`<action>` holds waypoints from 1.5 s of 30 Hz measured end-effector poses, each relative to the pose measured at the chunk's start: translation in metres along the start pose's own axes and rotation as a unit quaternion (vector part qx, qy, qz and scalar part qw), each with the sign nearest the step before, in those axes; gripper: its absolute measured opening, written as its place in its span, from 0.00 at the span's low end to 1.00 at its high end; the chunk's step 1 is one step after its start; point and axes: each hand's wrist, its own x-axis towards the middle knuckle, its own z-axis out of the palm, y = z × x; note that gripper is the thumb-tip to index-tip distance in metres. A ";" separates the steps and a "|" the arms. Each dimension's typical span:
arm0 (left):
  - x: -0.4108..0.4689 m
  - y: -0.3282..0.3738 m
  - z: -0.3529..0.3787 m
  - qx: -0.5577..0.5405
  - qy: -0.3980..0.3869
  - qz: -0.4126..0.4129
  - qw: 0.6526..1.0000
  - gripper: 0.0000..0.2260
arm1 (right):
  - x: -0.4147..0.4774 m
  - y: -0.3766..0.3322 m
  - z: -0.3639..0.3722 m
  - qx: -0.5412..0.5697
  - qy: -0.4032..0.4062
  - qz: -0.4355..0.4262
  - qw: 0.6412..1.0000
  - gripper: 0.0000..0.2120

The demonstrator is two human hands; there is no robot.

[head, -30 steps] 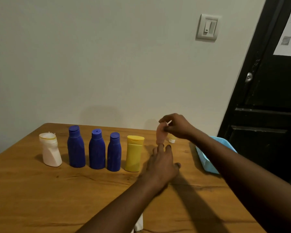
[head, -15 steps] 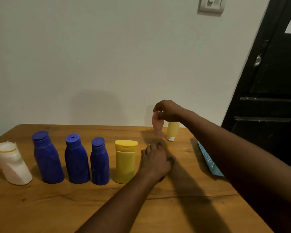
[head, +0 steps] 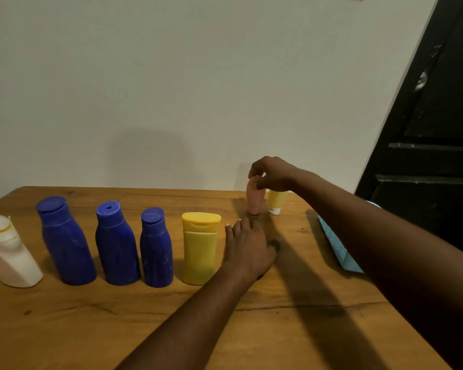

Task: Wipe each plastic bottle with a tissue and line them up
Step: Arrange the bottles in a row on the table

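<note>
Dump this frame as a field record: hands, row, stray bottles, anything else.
left hand: flat on the table, fingers straight, holding nothing
right hand: grips the top of the pink bottle
row, left to right: white bottle, large blue bottle, middle blue bottle, small blue bottle, yellow flip-cap bottle, all standing
behind the row: pink bottle, with the small yellow tube beside it on its white cap
basket: blue basket at the right, partly hidden by the right arm
tissue: not in view
</note>
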 end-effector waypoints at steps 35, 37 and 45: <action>-0.196 0.013 -0.093 0.005 0.101 0.069 0.992 0.22 | -0.184 -0.132 -0.058 0.114 0.015 -0.058 0.992 0.25; -0.205 0.002 -0.096 0.023 0.109 0.061 0.992 0.21 | -0.187 -0.145 -0.048 0.102 0.025 -0.060 0.993 0.28; -0.212 -0.024 -0.096 0.037 0.115 0.063 0.991 0.21 | -0.192 -0.169 -0.012 0.054 0.096 -0.060 0.992 0.22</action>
